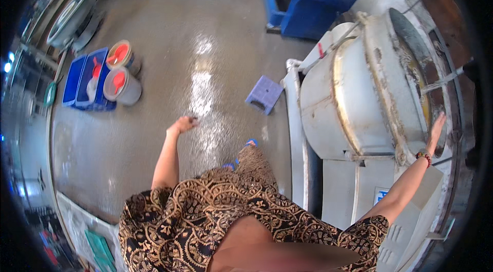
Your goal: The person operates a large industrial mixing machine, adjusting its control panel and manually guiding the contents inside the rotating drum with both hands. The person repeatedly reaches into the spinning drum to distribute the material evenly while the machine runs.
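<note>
Head view: the drum lay tilted on its side to the person's right, its mouth facing away to the right and a rod reaching toward it. The right hand was at the lower edge of the mouth, fingers straight and spread little, nothing seen in its grasp; contact with the metal could not be told. The left hand hung over the floor, loosely half-curled, apparently empty, slightly blurred.

Risks, as judged: if the drum was able to turn, fingers or the bracelet might be caught at the edge or rod. The rim looked rough and worn, so a scrape was possible. The floor shone as if wet; sandals could slip, worse with one arm stretched sideways. The stool, near the feet, was a trip hazard.
</note>
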Available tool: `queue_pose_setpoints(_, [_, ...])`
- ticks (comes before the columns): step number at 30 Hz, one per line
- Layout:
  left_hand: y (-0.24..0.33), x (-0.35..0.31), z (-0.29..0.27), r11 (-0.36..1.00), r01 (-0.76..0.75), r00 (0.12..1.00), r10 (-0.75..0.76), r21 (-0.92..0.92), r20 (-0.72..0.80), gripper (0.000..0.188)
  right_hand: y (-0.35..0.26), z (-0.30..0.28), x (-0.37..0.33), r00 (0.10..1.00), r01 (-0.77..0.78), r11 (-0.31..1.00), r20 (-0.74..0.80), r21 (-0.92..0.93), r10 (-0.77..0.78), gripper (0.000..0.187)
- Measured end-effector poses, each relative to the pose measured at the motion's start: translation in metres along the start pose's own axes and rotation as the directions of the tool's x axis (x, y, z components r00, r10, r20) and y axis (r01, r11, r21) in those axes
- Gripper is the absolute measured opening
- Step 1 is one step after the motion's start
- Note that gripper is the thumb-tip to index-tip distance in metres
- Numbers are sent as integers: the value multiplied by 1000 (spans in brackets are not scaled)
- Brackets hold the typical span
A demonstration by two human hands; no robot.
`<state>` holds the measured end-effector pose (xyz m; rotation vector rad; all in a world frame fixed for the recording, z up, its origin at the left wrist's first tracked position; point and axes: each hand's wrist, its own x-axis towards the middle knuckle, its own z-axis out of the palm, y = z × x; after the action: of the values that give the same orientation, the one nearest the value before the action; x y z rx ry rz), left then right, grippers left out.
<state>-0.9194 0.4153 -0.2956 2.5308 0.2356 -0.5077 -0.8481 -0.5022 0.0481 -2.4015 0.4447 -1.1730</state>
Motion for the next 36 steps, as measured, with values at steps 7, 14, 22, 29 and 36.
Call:
queue_pose_setpoints(7, [-62,12,112,993,-82,983,95,-91,155,36,-110,-69,-116,991,-31,809,88,-587,101,73])
queue_pose_setpoints(14, [-170,-44,140,994,16,851,-70,108,520,40,-164,-159,-198,828,91,896,532,-436,175,63])
queue_pose_setpoints(22, [-59,33,63,992,-103,994,101,78,34,38,-172,-176,-191,758,-51,916,582,-397,295,66])
queue_pose_setpoints(29, [112,128,-39,936,-342,896,298,-84,-328,42,-188,-169,-184,738,-169,894,548,-416,394,71])
queue_pose_setpoints(36, [345,229,-161,677,-617,786,548,-401,-285,44,-184,-160,-180,838,-477,869,233,-127,494,74])
